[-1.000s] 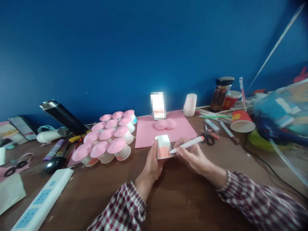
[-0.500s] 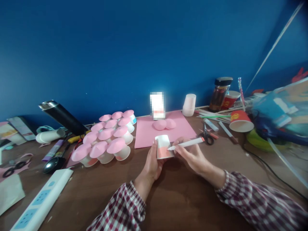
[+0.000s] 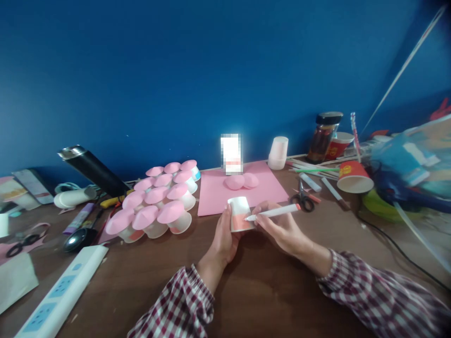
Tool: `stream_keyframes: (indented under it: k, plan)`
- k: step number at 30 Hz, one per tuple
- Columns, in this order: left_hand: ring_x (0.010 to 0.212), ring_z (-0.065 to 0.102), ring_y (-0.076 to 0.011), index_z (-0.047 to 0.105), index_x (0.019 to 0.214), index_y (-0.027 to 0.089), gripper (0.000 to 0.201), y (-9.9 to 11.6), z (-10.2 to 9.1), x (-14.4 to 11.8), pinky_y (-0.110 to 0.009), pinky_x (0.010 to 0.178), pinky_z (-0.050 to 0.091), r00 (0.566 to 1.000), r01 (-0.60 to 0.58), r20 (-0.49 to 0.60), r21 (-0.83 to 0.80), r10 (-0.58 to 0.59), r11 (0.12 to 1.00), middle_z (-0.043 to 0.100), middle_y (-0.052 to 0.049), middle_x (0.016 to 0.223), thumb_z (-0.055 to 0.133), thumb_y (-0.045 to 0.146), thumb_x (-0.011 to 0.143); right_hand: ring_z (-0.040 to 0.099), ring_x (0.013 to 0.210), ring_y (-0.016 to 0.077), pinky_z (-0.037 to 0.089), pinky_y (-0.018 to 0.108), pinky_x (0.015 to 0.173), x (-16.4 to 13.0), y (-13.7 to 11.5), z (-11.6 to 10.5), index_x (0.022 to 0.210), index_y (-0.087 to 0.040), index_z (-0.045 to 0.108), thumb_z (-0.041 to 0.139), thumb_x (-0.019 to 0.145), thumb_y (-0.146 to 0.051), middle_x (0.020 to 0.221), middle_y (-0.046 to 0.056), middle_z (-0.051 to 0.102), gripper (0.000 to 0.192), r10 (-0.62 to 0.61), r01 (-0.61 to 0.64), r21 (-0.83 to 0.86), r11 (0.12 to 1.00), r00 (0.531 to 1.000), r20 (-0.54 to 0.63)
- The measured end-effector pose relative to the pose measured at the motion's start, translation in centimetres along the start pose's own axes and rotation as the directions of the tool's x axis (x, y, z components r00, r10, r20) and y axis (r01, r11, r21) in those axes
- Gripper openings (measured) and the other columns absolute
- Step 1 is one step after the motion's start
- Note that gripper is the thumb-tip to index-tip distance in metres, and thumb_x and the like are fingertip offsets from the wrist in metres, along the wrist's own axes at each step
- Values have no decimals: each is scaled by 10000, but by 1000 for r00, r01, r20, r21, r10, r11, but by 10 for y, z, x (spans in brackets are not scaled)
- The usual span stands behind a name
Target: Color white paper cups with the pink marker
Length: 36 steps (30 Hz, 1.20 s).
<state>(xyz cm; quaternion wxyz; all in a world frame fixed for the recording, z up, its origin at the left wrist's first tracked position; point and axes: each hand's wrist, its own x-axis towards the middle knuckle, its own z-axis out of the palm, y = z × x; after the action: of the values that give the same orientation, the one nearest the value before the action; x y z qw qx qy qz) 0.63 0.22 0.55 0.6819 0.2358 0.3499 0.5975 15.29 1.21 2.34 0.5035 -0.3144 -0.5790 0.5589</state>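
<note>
The right hand pinches a white marker between thumb and fingers, closed tight on the barrel, with the tip touching the side of a small paper cup. The left hand wraps the cup from its nine o'clock side, fingers curled shut around the wall, holding it upside down just above the brown table. The lower band of the cup is already coloured orange-pink; the upper part is white.

The grip on the cup looks light, so a hard press of the tip could likely dent the thin wall or turn the cup in the fingers, sending the colour over the band's edge. Fresh ink near the left thumb may smear.

At twelve o'clock lies a pink sheet carrying two pink domes. At ten o'clock stands a cluster of pink-topped cups, near enough that a swinging elbow could topple them. Scissors lie at two o'clock, close to the marker's cap end.
</note>
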Motion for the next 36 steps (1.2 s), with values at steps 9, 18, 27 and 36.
stream_keyframes:
  k: [9, 18, 27, 36]
  plan:
    - [795, 644, -225, 668, 955, 116, 508, 0, 0, -1, -345, 750, 492, 1000, -9, 21, 13, 9, 1000, 707, -92, 866, 552, 594, 829, 516, 623, 116, 417, 233, 576, 1, -3, -1, 867, -192, 593, 651, 855, -385, 709, -17, 569, 202, -9, 9, -34, 999, 1000, 9]
    - [717, 627, -205, 657, 929, 107, 520, 0, 1, -1, -333, 701, 482, 1000, -12, -24, 17, 13, 1000, 678, -80, 789, 582, 606, 802, 511, 636, 125, 414, 244, 580, 0, -8, -2, 851, -177, 598, 609, 876, -336, 713, 0, 576, 161, -39, 51, -153, 987, 996, 77]
    - [686, 616, -177, 646, 909, 99, 533, 2, 4, -3, -305, 667, 488, 999, -29, -28, 52, 31, 998, 667, -77, 773, 576, 616, 801, 509, 651, 125, 416, 244, 588, 1, -8, -4, 863, -169, 593, 576, 889, -288, 734, 9, 580, 123, -39, 63, -206, 977, 992, 119]
    - [734, 624, -195, 640, 968, 81, 566, 2, 5, -3, -329, 705, 505, 999, -20, -27, 61, 22, 998, 673, -104, 831, 571, 618, 803, 512, 651, 114, 423, 230, 603, 1, -5, -3, 856, -171, 603, 614, 873, -295, 734, -1, 576, 126, -29, 47, -158, 986, 993, 119]
